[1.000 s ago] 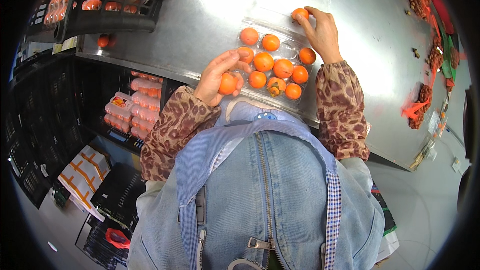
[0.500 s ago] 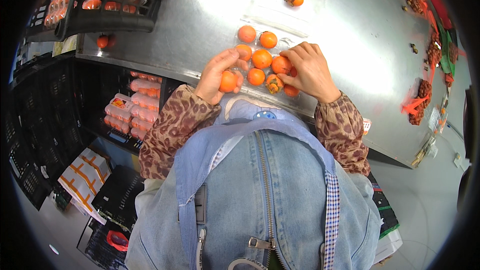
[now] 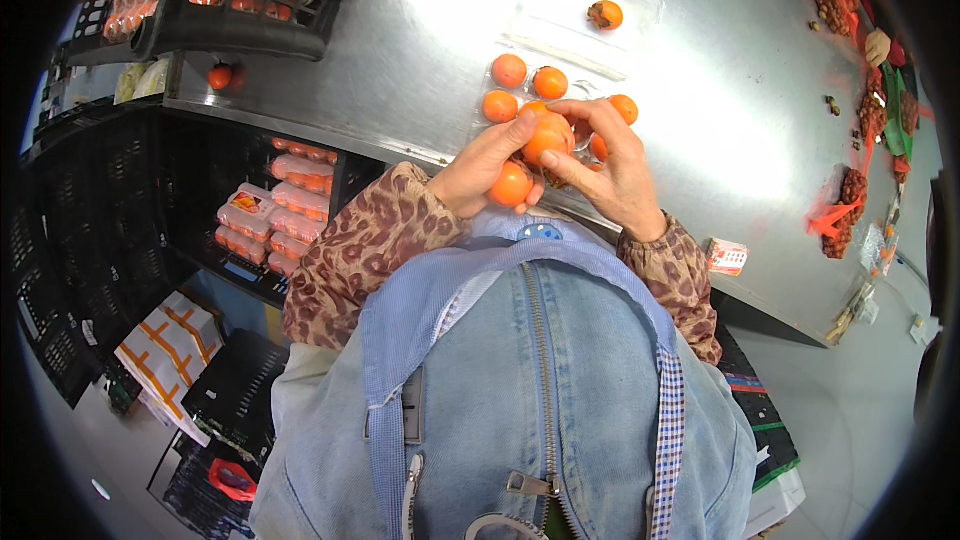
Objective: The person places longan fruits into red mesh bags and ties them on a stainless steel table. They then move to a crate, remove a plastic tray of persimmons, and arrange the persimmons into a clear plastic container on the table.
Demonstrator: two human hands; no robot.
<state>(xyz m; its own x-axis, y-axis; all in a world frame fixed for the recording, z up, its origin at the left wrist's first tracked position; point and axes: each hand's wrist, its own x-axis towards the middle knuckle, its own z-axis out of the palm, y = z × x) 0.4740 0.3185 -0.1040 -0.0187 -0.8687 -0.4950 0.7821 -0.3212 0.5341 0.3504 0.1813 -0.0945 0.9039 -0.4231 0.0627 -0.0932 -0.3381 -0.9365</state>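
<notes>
My left hand [image 3: 478, 168] is closed round an orange persimmon [image 3: 511, 184], low in front of my body. Right beside it my right hand [image 3: 612, 172] grips a second persimmon [image 3: 549, 138] between thumb and fingers, and the two hands nearly meet. Beneath and beyond them, a clear plastic tray [image 3: 478, 112] holds several more persimmons, such as one at its far left corner [image 3: 509, 70]; my hands hide part of it. Farther off, a lone persimmon [image 3: 606, 15] with its leafy cap showing lies by a flat clear plastic tray [image 3: 560, 40].
A black crate [image 3: 240, 28] of packed persimmons stands at the far left of the metal table [image 3: 420, 20], near a loose persimmon [image 3: 220, 76]. Under it, a shelf holds filled clear packs [image 3: 300, 202]. Red net bags [image 3: 848, 202] line the right; a small box [image 3: 727, 256] lies near the front edge.
My right hand has lifted a persimmon from the tray and brought it left toward my left hand. The left hand has shifted right, still holding its persimmon. The view has moved slightly.
</notes>
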